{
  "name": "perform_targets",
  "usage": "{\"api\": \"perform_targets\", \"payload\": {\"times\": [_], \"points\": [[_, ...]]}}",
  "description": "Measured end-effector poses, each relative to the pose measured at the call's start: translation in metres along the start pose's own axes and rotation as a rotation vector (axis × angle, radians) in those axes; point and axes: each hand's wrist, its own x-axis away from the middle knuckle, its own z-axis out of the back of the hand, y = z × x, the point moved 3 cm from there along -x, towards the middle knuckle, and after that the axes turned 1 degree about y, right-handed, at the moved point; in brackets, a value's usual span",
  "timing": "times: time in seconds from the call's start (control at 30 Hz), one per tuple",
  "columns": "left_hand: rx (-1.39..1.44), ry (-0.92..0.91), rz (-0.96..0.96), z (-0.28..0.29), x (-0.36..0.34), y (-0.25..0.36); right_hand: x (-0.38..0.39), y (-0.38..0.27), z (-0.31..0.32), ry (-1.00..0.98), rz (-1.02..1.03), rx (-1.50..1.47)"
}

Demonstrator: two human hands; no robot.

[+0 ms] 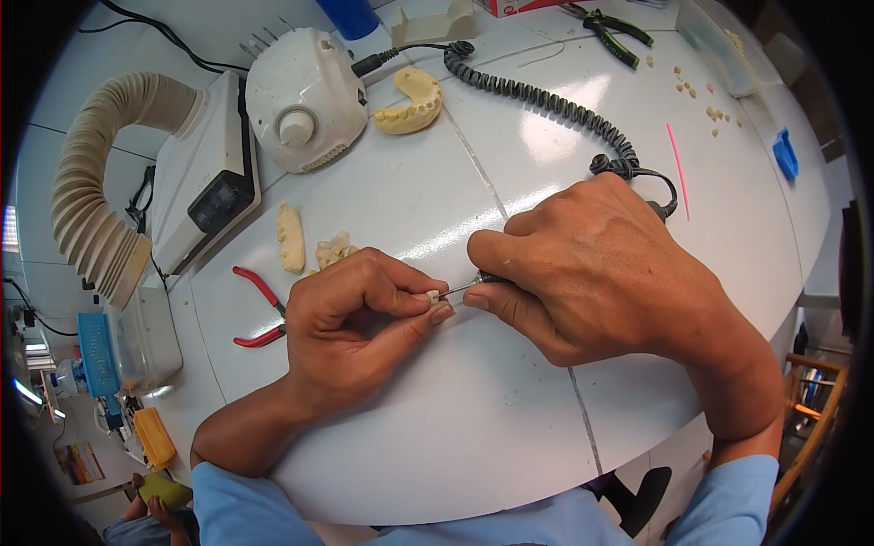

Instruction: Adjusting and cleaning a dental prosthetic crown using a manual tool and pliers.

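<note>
Between the thumb and fingertips of my left hand (341, 314) is a small off-white dental crown (433, 297), partly covered by the fingers. My right hand (610, 273) grips a rotary handpiece (490, 277), its body mostly hidden in the fist. The handpiece's thin metal bur (458, 289) points left and reaches the crown. Red-handled pliers (259, 284) lie just left of my left hand, which hides their jaws. Behind that hand are a cream plaster strip (290, 238) and a pile of off-white pieces (334, 248). Beyond my right hand runs the black coiled cord (546, 102).
Farther back stand a white control unit (305, 100) with a knob, a plaster dental arch (411, 105) and a box with a ribbed hose (82, 191). Black pliers (610, 35), a pink stick (678, 170) and a plastic container (728, 45) lie right. Another person's hands (162, 510) show lower left.
</note>
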Motion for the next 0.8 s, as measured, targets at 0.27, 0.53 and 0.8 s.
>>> {"api": "perform_targets", "payload": {"times": [0.27, 0.53, 0.8], "points": [[0.107, 0.097, 0.127, -0.0056, 0.0018, 0.0053, 0.0001, -0.0006, 0.0000, -0.001, -0.003, -0.004], [-0.062, -0.001, 0.003, -0.0008, 0.0000, 0.0021, -0.0003, -0.0006, -0.0009, -0.034, -0.015, 0.025], [0.003, 0.037, 0.050, -0.0022, 0.0024, 0.0009, -0.0010, -0.0006, 0.0007, -0.040, -0.025, 0.002]]}}
